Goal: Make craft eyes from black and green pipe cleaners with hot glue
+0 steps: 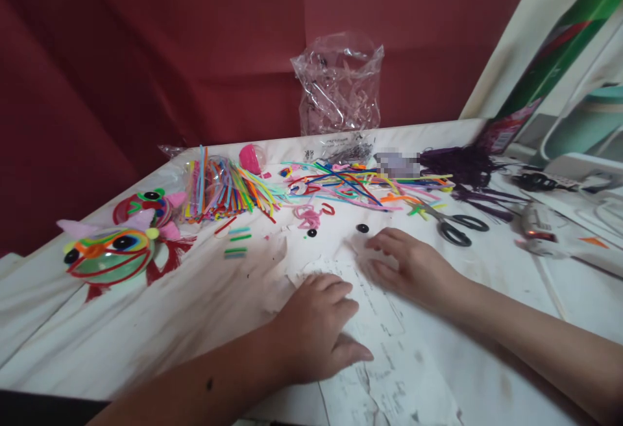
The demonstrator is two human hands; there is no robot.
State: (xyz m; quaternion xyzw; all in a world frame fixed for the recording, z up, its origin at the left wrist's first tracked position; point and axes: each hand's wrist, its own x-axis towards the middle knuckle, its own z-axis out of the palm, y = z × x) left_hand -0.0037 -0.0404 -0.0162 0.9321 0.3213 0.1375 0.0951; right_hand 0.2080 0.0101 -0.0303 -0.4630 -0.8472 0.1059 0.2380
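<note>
My left hand [318, 325] rests over a sheet of paper [389, 364] with handwriting, its thumb and fingers stretched out and nothing in them. To the right, my right hand [413, 267] is over the sheet's far edge, fingers loosely curved and apart, holding nothing visible. Just beyond its fingertips lies a black round eye [363, 228], and another black eye [312, 233] sits further left. Behind these is a small heap of bent pink pipe cleaners [309, 217]. Black-handled scissors [455, 228] lie beyond my right hand, among loose pipe cleaners.
On the left stand two decorated masks or toy heads, the nearer one green [111, 263]. A bundle of coloured pipe cleaners [219, 189], a pink capsule [250, 158] and a clear plastic bag [341, 88] are at the back. Purple strands [460, 166] and a glue gun [538, 228] lie right.
</note>
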